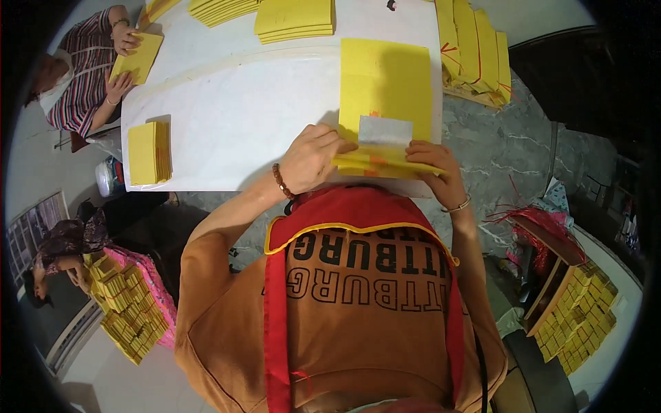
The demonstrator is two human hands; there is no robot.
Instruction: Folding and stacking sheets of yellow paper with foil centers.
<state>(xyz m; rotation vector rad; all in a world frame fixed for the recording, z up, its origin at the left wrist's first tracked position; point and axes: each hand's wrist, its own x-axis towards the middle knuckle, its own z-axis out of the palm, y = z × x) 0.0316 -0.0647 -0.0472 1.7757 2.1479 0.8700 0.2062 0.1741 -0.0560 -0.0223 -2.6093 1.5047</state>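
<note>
A long sheet of yellow paper (385,76) lies on the white table in front of me, with orange marks and a silver-grey rectangle (385,129) on it. Its near part is lifted and folded over into a narrow flap (385,162) at the table's front edge. My left hand (311,157) has its fingers curled at the flap's left end. At the other end, my right hand (442,173) pinches the flap, with fingers on top and the thumb underneath or behind. Whether more than one sheet lies in the stack cannot be made out.
Folded yellow paper stacks stand at the table's left (148,153) and far side (295,19). Bundles tied with red string (475,48) sit beyond the right edge. A co-worker in stripes (86,65) handles yellow paper at far left. Heaped yellow bundles (131,306) lie behind left.
</note>
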